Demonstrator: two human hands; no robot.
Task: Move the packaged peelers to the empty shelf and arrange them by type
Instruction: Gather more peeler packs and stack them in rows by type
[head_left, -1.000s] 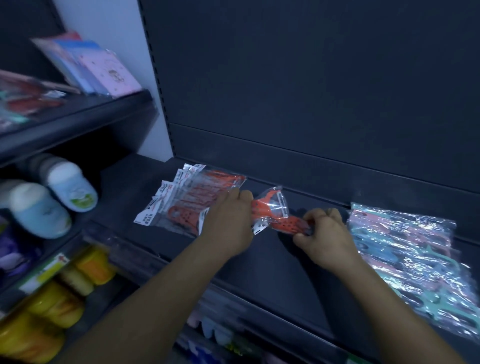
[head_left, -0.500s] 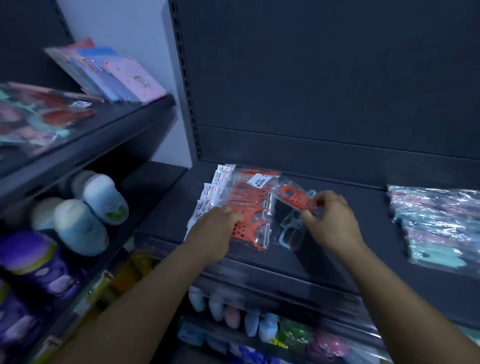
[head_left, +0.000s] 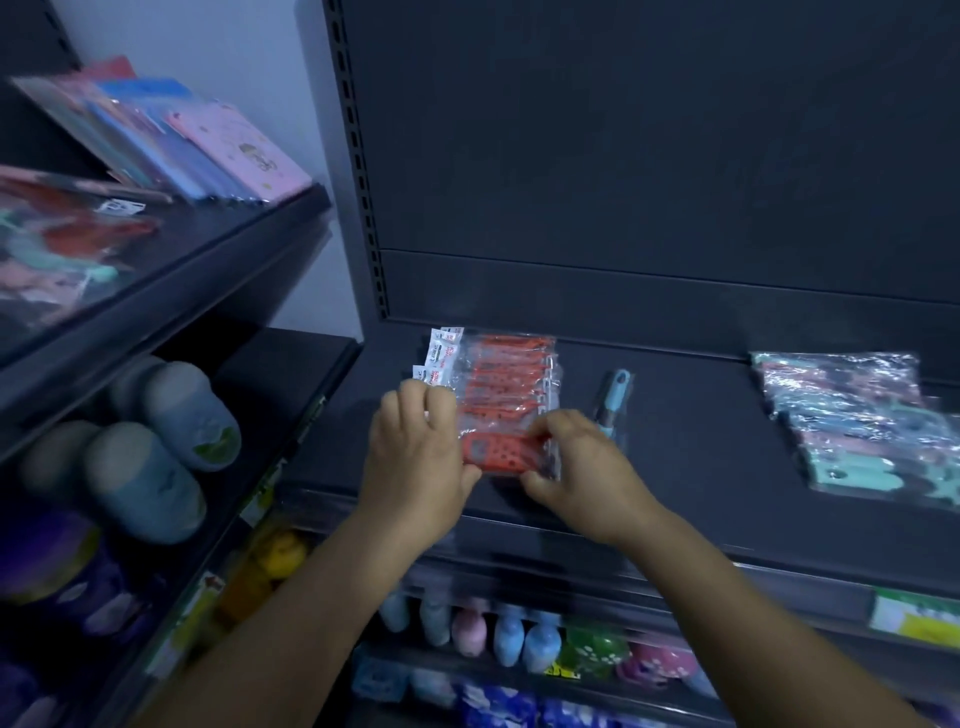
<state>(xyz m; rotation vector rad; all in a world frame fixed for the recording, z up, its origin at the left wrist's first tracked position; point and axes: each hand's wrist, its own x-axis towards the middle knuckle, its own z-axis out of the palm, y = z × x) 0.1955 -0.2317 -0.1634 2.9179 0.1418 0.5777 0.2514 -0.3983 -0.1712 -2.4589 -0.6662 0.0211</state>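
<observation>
A stack of orange packaged peelers (head_left: 506, 387) lies on the dark shelf (head_left: 691, 447), at its left. My left hand (head_left: 415, 457) grips the stack's left side and my right hand (head_left: 576, 467) pinches the right edge of the front orange pack (head_left: 501, 454). One blue peeler in a clear bag (head_left: 613, 400) lies alone just right of my right hand. A pile of teal, blue and pink packaged peelers (head_left: 857, 421) rests at the shelf's right end.
The shelf's black back panel (head_left: 649, 156) rises behind. To the left, a higher shelf holds pink and blue flat packs (head_left: 208, 145); rounded bottles (head_left: 156, 447) sit below it. Small coloured bottles (head_left: 509, 634) fill the lower shelf.
My right hand laid the orange pack on the orange stack, and the blue peeler now lies apart on the shelf. The view swung left, so the teal pile sits farther right.
</observation>
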